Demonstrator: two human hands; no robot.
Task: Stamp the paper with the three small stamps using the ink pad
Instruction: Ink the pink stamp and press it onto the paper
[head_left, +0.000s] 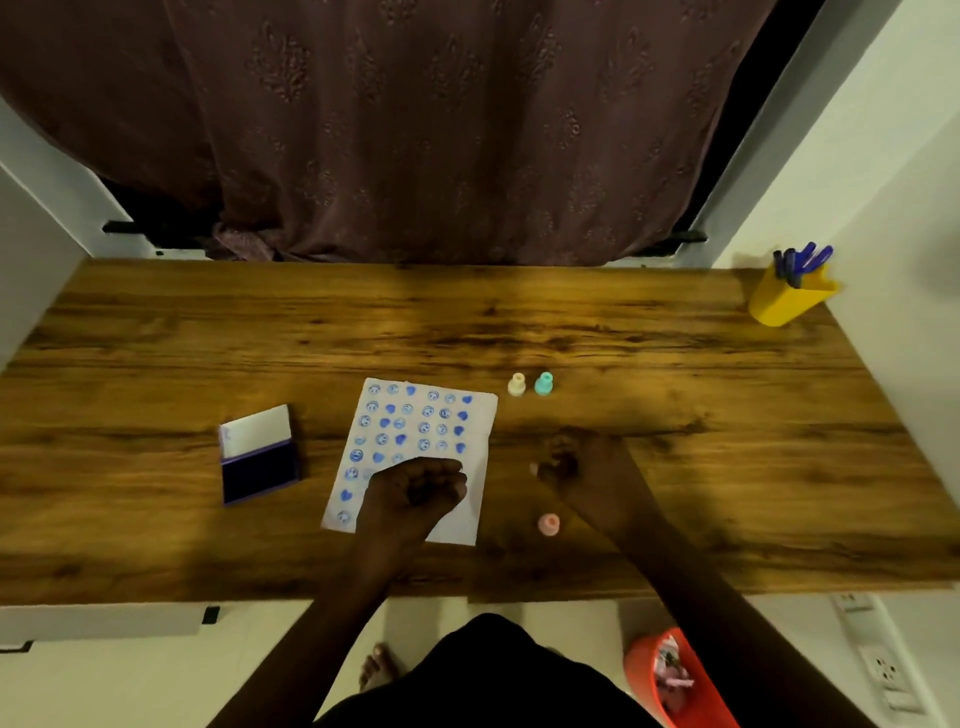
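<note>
I see no brand name or readable writing anywhere; the only marks are the blue prints on the paper (415, 452), small smiley faces and hearts set in rows, which fill its upper part and run down its left side. The paper lies flat near the middle of the wooden table (675, 338), a little tilted. My left hand (415, 491) rests on the lower part of the paper with the fingers curled in, and I cannot tell if it holds anything. My right hand (576, 467) is over the bare wood to the right of the paper, also loosely curled, and nothing shows clearly between its fingers. The pink stamp (548, 524) stands upright just below this hand, near the lower right corner of the paper but apart from it. The cream stamp (516, 384) and the teal stamp (543, 383) stand side by side beyond the upper right corner of the sheet. The ink pad (258, 457) lies open to the left of the paper, its white lid folded back, well apart from both hands. A yellow pen holder (789, 299) with blue pens stands at the far right corner. The far half of the table is free, and the near edge is close behind my wrists.
</note>
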